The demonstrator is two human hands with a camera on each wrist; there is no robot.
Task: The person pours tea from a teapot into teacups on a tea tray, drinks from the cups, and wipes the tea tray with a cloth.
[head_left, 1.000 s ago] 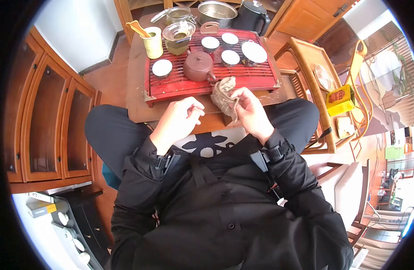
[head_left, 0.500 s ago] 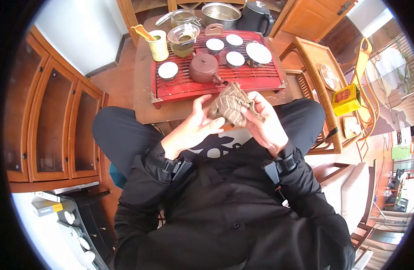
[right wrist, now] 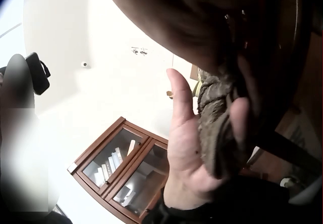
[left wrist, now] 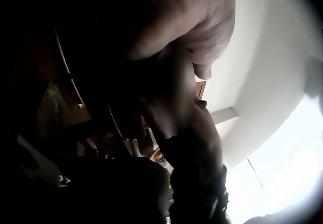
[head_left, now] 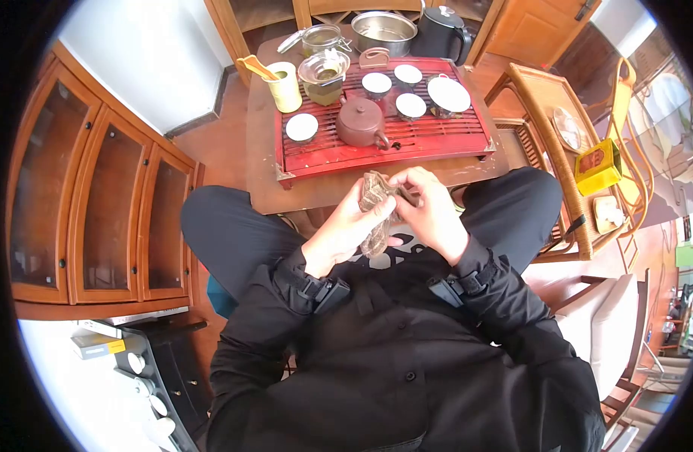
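A brown, wrinkled cloth [head_left: 376,239] is held between both hands, above the lap and in front of the low table. My left hand [head_left: 345,230] grips it from the left; in the right wrist view that palm lies against the cloth [right wrist: 214,113], with fingers curled over its other side and the thumb [right wrist: 180,95] standing up. The fingers of my right hand [head_left: 437,218] pinch the cloth's upper right part. Beyond the hands, a brown clay teapot [head_left: 359,123] sits on a red slatted tea tray [head_left: 316,162]. The left wrist view is mostly dark.
Several white-topped cups [head_left: 377,83] share the tray with a strainer on a pitcher [head_left: 323,92] and a pale holder [head_left: 285,90] of wooden tools. Behind are a metal bowl [head_left: 384,34] and a black kettle [head_left: 441,34]. A wicker cart [head_left: 538,98] bears a yellow tin [head_left: 597,167].
The left hand has come in from the left and taken hold of the cloth, which the right hand alone pinched at first. Both hands have drawn the cloth back toward the body.
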